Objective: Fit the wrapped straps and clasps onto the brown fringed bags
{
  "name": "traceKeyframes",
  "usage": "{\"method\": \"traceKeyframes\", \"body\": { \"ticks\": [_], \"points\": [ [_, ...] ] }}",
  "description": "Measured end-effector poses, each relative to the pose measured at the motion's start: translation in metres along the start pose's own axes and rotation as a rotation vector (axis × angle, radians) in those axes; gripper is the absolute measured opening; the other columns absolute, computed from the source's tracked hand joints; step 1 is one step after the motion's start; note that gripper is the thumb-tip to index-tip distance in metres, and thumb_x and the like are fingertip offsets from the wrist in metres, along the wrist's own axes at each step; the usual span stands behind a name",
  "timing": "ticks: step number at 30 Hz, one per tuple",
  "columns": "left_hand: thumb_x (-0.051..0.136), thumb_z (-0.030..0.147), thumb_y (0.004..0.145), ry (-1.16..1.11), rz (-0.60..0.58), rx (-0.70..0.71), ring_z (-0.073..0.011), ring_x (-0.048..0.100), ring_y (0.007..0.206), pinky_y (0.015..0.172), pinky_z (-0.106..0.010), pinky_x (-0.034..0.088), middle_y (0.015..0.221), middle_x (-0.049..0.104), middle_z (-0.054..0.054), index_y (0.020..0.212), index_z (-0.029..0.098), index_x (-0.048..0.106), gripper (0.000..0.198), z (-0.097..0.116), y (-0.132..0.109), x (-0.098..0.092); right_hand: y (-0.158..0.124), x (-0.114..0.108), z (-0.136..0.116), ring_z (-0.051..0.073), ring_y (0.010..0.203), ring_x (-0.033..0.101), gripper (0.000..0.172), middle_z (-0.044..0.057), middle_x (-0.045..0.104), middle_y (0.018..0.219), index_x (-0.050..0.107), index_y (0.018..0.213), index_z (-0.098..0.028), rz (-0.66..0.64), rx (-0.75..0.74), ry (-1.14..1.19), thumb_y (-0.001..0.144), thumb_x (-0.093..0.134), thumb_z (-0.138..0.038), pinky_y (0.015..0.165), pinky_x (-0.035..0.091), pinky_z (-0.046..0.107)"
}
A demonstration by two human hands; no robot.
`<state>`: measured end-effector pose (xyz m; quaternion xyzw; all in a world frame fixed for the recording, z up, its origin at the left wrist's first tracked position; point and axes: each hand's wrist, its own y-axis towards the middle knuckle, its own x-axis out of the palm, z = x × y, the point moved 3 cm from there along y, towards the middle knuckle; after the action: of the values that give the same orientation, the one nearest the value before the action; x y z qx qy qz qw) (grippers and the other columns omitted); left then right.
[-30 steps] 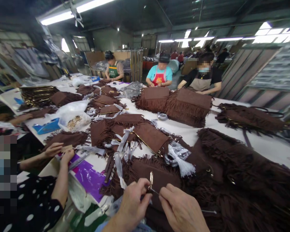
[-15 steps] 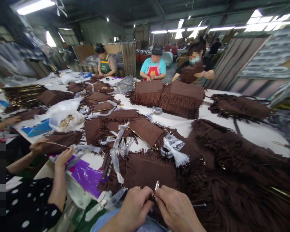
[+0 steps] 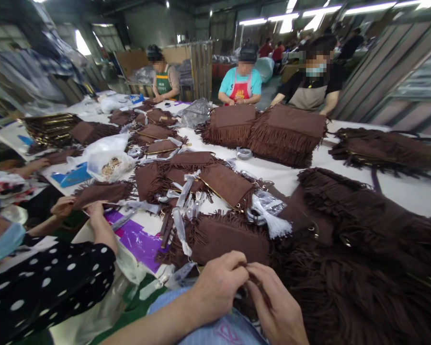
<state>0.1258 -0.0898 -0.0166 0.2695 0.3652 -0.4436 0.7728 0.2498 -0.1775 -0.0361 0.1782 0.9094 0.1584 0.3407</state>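
Along a long white table (image 3: pixel 273 178) it's brown fringe pretty much everywhere, with the biggest lot being a dark fringed heap (image 3: pixel 366 215) over on the right. Next down in size, two stacked bundles of fringed bags (image 3: pixel 289 123) sit side by side toward the far edge, and a co-worker's polka-dot sleeve (image 3: pixel 50 282) pokes in from the left. Then the brown fringed pouch (image 3: pixel 233 239), lying flat near the close edge, just past the wearer's hands. Purple sheet (image 3: pixel 140 247) is off to its left. As for the left hand (image 3: pixel 222 282) and right hand (image 3: pixel 276 302), they're right up against each other, fingers curled in and tips meeting; tbh whatever they might be pinching is hidden, so can't tell. Smaller stuff: a white tassel bunch (image 3: pixel 276 224) just beyond the pouch, and tan bits (image 3: pixel 111 165) in a clear bag
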Motion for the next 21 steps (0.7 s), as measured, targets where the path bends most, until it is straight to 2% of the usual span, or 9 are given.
{"method": "traceKeyframes", "body": {
  "ticks": [3,5,7,9,11,14,16,18,21],
  "points": [
    [0.042,0.013,0.091,-0.039,0.085,0.061,-0.017,0.055,0.094,0.083,-0.026,0.046,0.105,0.059,-0.007,0.091,0.017,0.058,0.016,0.007,0.013,-0.018,0.011,0.001,-0.001,0.012,0.074,0.065,0.015,0.0,0.068,0.084,0.062,0.097,-0.024,-0.068,0.076,0.182,0.094,0.047,-0.02,0.068,0.052,0.017],
    [0.043,0.014,0.09,-0.126,0.103,0.061,-0.0165,0.055,0.095,0.085,-0.026,0.046,0.105,0.058,-0.007,0.087,0.018,0.058,0.015,0.007,0.018,-0.025,0.015,0.0,0.001,0.012,0.071,0.064,0.014,-0.001,0.067,0.08,0.062,0.091,-0.024,-0.127,0.076,0.232,0.093,0.05,-0.019,0.066,0.05,0.016],
    [0.045,0.014,0.09,-0.234,0.104,0.052,-0.0162,0.055,0.097,0.087,-0.026,0.045,0.104,0.059,-0.006,0.083,0.018,0.057,0.014,0.001,0.019,-0.023,0.015,-0.002,0.007,0.012,0.074,0.064,0.014,-0.001,0.066,0.081,0.063,0.089,-0.024,-0.201,0.054,0.236,0.092,0.05,-0.019,0.068,0.05,0.017],
    [0.046,0.015,0.091,-0.333,0.067,0.043,-0.0163,0.056,0.101,0.09,-0.027,0.045,0.106,0.06,-0.007,0.084,0.018,0.056,0.013,-0.013,0.016,-0.011,0.009,-0.004,0.013,0.012,0.071,0.062,0.015,-0.001,0.065,0.078,0.063,0.088,-0.024,-0.262,0.026,0.22,0.092,0.05,-0.019,0.066,0.049,0.018],
    [0.054,0.02,0.089,-0.323,-0.003,-0.007,-0.0194,0.053,0.112,0.096,-0.032,0.043,0.119,0.058,-0.01,0.092,0.018,0.055,0.003,-0.037,0.007,0.011,0.0,-0.009,0.022,0.012,0.066,0.06,0.017,-0.001,0.062,0.074,0.062,0.084,-0.023,-0.273,0.042,0.192,0.093,0.048,-0.021,0.063,0.047,0.018],
    [0.075,0.022,0.072,-0.03,-0.125,-0.161,-0.0317,0.038,0.132,0.107,-0.048,0.033,0.141,0.043,-0.019,0.109,0.016,0.051,0.044,-0.086,-0.011,0.049,-0.015,-0.02,0.036,0.012,0.063,0.057,0.019,-0.001,0.06,0.071,0.059,0.079,-0.023,-0.24,0.164,0.145,0.094,0.047,-0.025,0.059,0.046,0.018],
    [0.074,0.017,0.072,0.132,-0.206,-0.204,-0.0329,0.035,0.135,0.11,-0.051,0.028,0.144,0.041,-0.02,0.112,0.015,0.05,0.046,-0.115,-0.022,0.068,-0.025,-0.026,0.042,0.012,0.062,0.057,0.021,-0.002,0.059,0.07,0.057,0.077,-0.023,-0.256,0.242,0.126,0.094,0.046,-0.029,0.058,0.046,0.018],
    [0.07,0.019,0.077,0.169,-0.238,-0.203,-0.0302,0.037,0.134,0.111,-0.047,0.029,0.143,0.042,-0.019,0.112,0.015,0.051,0.04,-0.133,-0.027,0.077,-0.031,-0.028,0.045,0.012,0.06,0.056,0.024,-0.002,0.058,0.068,0.056,0.075,-0.023,-0.304,0.281,0.117,0.094,0.046,-0.032,0.057,0.046,0.018],
    [0.062,0.029,0.085,0.126,-0.222,-0.238,-0.0263,0.044,0.129,0.108,-0.041,0.034,0.14,0.047,-0.016,0.104,0.016,0.056,0.024,-0.141,-0.021,0.075,-0.036,-0.022,0.044,0.012,0.059,0.055,0.028,-0.002,0.057,0.066,0.055,0.072,-0.023,-0.395,0.302,0.123,0.095,0.043,-0.034,0.057,0.045,0.019]
  ]
}}
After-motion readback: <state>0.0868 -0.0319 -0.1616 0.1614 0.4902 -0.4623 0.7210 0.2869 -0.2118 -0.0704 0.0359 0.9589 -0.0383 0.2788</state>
